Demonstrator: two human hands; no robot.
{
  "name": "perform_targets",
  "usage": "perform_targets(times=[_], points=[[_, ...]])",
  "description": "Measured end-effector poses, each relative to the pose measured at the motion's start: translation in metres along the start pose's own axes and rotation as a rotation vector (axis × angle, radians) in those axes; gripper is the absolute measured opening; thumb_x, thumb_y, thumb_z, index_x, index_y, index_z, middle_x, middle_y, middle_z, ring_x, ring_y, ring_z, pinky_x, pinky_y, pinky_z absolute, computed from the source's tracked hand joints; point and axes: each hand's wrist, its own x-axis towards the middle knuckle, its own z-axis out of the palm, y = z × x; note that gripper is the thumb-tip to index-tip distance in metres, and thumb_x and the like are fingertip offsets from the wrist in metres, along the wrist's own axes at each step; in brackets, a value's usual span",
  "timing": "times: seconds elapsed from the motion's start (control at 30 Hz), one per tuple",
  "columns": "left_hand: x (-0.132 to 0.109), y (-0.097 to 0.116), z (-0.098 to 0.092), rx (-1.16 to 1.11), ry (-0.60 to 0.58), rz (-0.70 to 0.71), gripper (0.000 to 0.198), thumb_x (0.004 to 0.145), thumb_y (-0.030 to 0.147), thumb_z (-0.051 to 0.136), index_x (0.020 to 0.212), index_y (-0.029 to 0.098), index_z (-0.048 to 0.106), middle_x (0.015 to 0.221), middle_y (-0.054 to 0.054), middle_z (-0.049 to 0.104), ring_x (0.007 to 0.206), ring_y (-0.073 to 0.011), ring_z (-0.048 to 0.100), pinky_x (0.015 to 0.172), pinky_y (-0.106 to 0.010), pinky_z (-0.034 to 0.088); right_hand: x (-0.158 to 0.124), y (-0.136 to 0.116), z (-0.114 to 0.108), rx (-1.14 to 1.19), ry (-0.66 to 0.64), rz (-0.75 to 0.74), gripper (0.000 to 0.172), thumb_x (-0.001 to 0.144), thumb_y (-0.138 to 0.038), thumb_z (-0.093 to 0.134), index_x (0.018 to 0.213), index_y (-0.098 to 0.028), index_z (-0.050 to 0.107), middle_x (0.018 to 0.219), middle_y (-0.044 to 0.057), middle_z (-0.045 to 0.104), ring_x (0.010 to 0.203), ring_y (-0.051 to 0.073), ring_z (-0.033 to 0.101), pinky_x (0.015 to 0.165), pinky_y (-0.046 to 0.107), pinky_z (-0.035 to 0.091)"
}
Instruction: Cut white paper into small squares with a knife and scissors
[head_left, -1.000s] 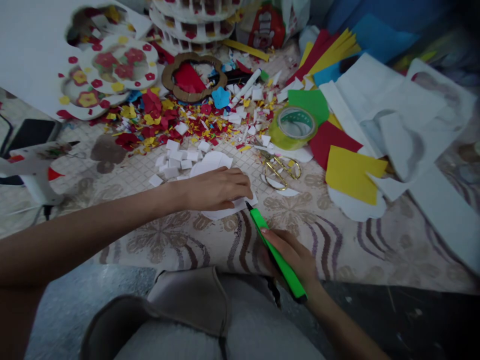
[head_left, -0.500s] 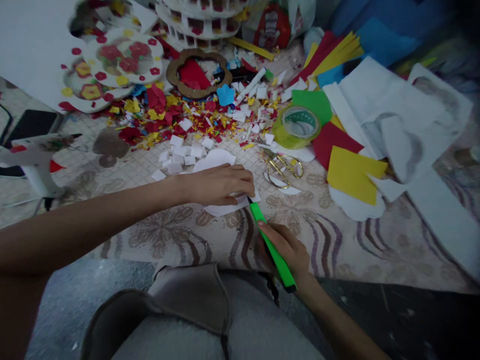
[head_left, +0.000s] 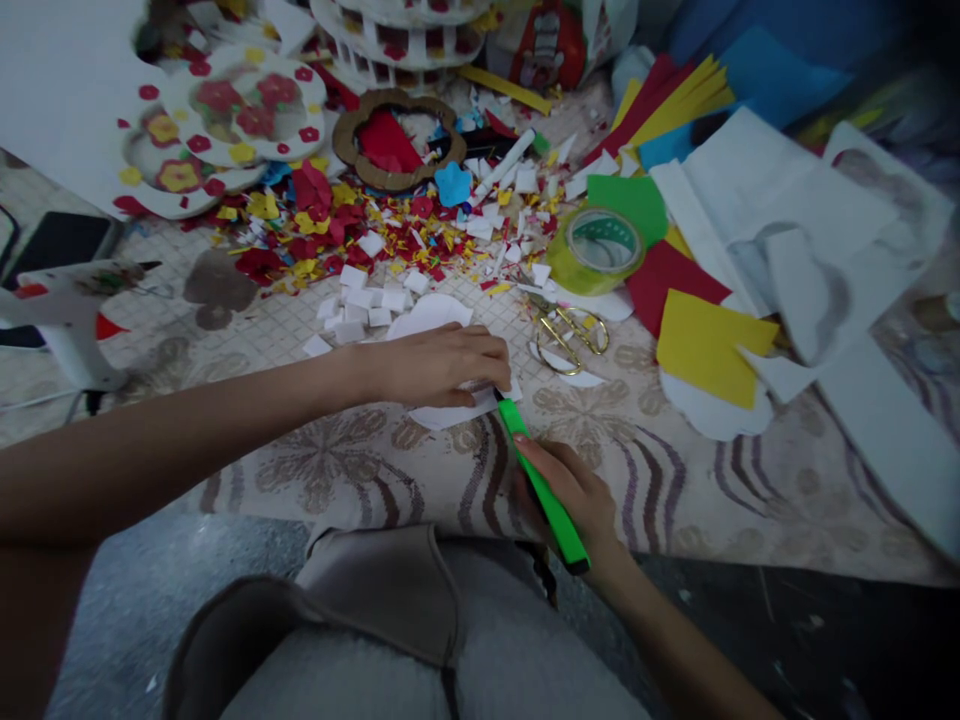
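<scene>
Head view, from the left: a white glue gun (head_left: 71, 325) stood near the left edge of the worktop (head_left: 427, 490), well apart from a heap of small white blocks (head_left: 361, 297). Toward the front edge, the left hand (head_left: 450, 365) lay palm down, nearly flat, grasping nothing but seemingly pinning a white sheet (head_left: 442, 412) — the piece being worked. Right of it, a green cutter (head_left: 550, 500) reached the sheet's right end, just beside the left fingertips, with the right hand (head_left: 585, 495) closed around it. The step in hand looked like cutting; the next move seemed to call for steady pressure, fingers clear of the blade. Beyond lay gold-handled scissors (head_left: 556, 336) and a tape roll (head_left: 566, 268); by the rear edge sat a plastic bag (head_left: 611, 25) — contents unclear. Yellow paper (head_left: 712, 345) lay toward the right edge.
</scene>
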Motion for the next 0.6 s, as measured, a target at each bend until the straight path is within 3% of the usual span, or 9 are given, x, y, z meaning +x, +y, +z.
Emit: perform_targets(times=[0.13, 0.27, 0.6], points=[[-0.0003, -0.0004, 0.0003, 0.001, 0.005, -0.002, 0.026, 0.088, 0.017, 0.059, 0.113, 0.022, 0.058, 0.116, -0.008, 0.058, 0.111, -0.0223, 0.051, 0.091, -0.033, 0.04, 0.0038, -0.0029, 0.0019, -0.002, 0.069, 0.04, 0.047, 0.089, -0.019, 0.056, 0.134, -0.033, 0.052, 0.099, 0.001, 0.072, 0.081, 0.017, 0.072, 0.065, 0.024, 0.059], [-0.0001, -0.0002, 0.0001, 0.001, 0.001, -0.01, 0.026, 0.087, 0.017, 0.059, 0.112, 0.023, 0.058, 0.116, -0.007, 0.058, 0.111, -0.0224, 0.051, 0.09, -0.033, 0.04, 0.0038, -0.0022, 0.0012, -0.008, 0.053, 0.007, 0.051, 0.089, -0.018, 0.057, 0.137, -0.034, 0.048, 0.101, 0.001, 0.072, 0.082, 0.017, 0.072, 0.067, 0.025, 0.06], [0.0002, 0.0014, 0.0022, 0.062, -0.01, -0.013, 0.027, 0.088, 0.017, 0.057, 0.115, 0.023, 0.056, 0.119, -0.008, 0.057, 0.112, -0.0234, 0.05, 0.088, -0.033, 0.04, -0.0047, -0.0002, -0.0065, 0.054, -0.117, 0.027, 0.064, 0.09, -0.014, 0.054, 0.146, -0.036, 0.035, 0.11, 0.002, 0.067, 0.092, 0.019, 0.069, 0.074, 0.029, 0.059]])
